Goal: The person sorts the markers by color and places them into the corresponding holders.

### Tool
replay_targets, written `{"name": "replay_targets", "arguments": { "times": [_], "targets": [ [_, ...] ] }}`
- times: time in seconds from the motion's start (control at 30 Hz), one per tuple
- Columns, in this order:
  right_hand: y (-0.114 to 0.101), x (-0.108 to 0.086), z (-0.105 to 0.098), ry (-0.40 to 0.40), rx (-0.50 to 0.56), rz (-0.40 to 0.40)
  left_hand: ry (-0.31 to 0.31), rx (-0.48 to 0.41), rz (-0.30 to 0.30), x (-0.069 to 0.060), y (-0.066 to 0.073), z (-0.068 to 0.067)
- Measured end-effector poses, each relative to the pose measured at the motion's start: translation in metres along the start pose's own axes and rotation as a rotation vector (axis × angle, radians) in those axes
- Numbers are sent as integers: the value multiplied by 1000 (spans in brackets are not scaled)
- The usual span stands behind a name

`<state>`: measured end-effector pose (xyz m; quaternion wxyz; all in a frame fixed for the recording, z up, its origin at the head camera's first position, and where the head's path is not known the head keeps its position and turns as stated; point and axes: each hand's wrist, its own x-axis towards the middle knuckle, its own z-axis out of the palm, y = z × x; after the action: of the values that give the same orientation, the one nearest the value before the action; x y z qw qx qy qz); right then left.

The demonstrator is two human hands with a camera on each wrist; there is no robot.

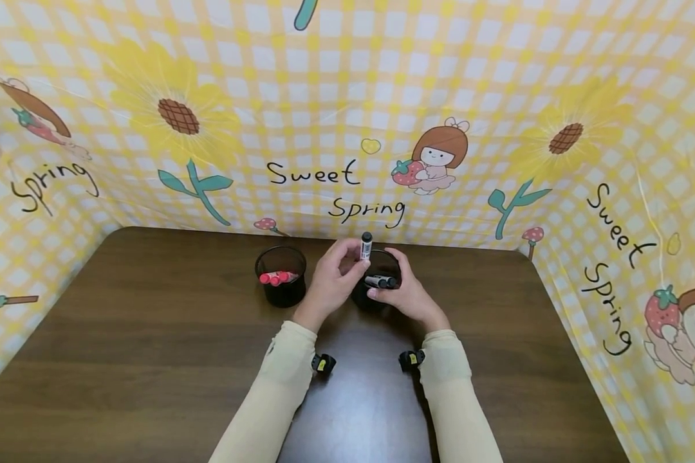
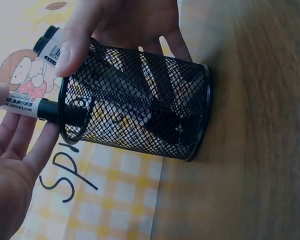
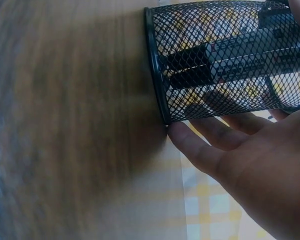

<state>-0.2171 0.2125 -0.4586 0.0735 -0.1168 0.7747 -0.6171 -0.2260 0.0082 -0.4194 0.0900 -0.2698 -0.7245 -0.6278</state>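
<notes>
My left hand (image 1: 331,276) pinches a whiteboard marker (image 1: 366,247), white with black ends, upright at the mouth of a black mesh pen cup (image 2: 135,100). In the left wrist view the marker's lower black end overlaps the cup's rim; the mesh makes its depth hard to judge. My right hand (image 1: 408,292) grips the same cup, its thumb near the rim and its fingers along the far side. Black-capped markers (image 1: 380,281) lean inside and stick out at the top. Through the mesh, the right wrist view shows white barrels (image 3: 240,55) with black ends.
A second black mesh cup (image 1: 284,294) stands to the left with several red-capped markers (image 1: 275,278) in it. Both cups are near the back edge of the brown wooden table (image 1: 168,347). A yellow checked cloth (image 1: 301,116) hangs behind and at both sides.
</notes>
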Motion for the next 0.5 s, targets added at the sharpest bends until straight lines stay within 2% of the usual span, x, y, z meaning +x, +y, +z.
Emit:
{"name": "replay_targets", "arguments": {
  "times": [0.3, 0.5],
  "targets": [
    [3, -2, -1, -29, 9, -13, -26, 91, -19, -3, 0, 2],
    [0, -1, -1, -24, 5, -8, -38, 112, 6, -3, 1, 2]
  ]
}}
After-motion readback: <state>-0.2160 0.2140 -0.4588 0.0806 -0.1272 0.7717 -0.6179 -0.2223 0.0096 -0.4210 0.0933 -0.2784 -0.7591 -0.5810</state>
